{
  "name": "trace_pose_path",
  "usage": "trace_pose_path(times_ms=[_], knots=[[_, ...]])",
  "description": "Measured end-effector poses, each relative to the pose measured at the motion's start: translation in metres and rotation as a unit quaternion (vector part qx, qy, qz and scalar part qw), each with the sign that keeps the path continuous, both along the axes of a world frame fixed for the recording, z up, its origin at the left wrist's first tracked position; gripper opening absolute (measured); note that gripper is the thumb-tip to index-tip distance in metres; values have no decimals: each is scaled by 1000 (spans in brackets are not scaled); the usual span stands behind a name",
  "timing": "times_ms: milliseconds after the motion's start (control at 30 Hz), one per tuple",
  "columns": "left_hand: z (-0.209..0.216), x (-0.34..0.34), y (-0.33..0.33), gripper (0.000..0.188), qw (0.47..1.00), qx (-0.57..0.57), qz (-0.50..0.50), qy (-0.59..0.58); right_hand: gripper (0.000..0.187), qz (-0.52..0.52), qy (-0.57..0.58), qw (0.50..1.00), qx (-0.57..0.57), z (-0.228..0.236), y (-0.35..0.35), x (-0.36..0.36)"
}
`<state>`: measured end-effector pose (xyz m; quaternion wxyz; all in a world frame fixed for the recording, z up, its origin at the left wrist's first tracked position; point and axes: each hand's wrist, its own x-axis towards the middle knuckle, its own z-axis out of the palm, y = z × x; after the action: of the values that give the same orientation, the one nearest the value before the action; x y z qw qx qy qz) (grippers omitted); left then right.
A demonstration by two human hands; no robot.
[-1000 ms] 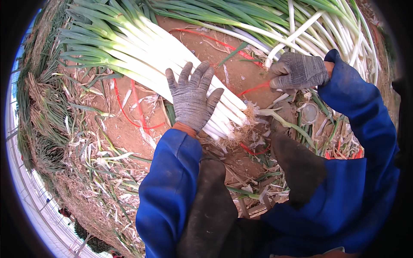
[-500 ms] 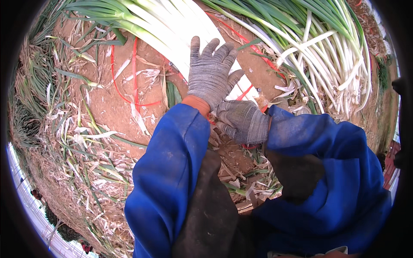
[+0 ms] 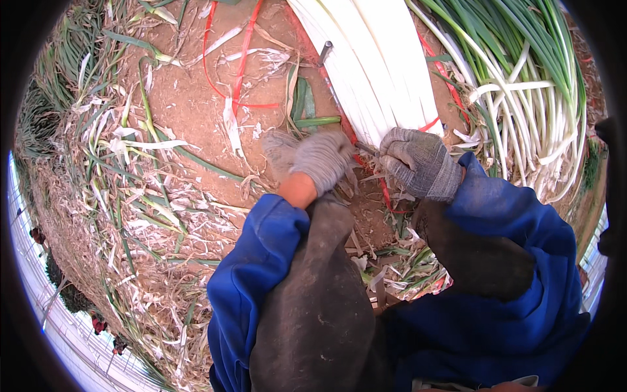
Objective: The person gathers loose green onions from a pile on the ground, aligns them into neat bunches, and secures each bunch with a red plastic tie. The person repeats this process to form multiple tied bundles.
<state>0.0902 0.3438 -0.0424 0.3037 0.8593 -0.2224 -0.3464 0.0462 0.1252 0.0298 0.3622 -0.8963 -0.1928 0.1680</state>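
Note:
A thick bundle of long white-stemmed leeks or large green onions (image 3: 372,72) lies ahead of me, its root ends toward my hands. A red plastic strip (image 3: 429,124) crosses the stems near those ends. My left hand (image 3: 323,159), in a grey knit glove, is closed beside the bundle's lower left corner, next to more red strip (image 3: 385,193). My right hand (image 3: 419,163), gloved alike, is closed at the root ends. A thin dark piece shows between the hands; what either hand grips is hidden by the fingers.
A loose pile of green onions (image 3: 529,111) lies at the right. Red strips (image 3: 241,65) lie on the brown soil at the left, among peeled skins and leaf scraps (image 3: 150,196). A short dark peg (image 3: 324,52) stands against the bundle's left side.
My left hand has left the top of the stems and come down to the bundle's lower left, closing. My right hand has shifted right onto the root ends. The view has moved too.

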Motion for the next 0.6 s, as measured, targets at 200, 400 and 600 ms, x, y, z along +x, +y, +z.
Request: trace_pose_path(times_ms=[200,400,600], knots=[[-31,-31,-22,33,975,81,179,105,24,0,7,1000,-15,3,-8,0],[-54,-31,-40,21,733,-89,465,488,24,-8,-13,1000,-4,4,-8,-1],[-44,-46,-41,21,663,-161,437,586,19,-81,108,988,77,14,-19,1]])
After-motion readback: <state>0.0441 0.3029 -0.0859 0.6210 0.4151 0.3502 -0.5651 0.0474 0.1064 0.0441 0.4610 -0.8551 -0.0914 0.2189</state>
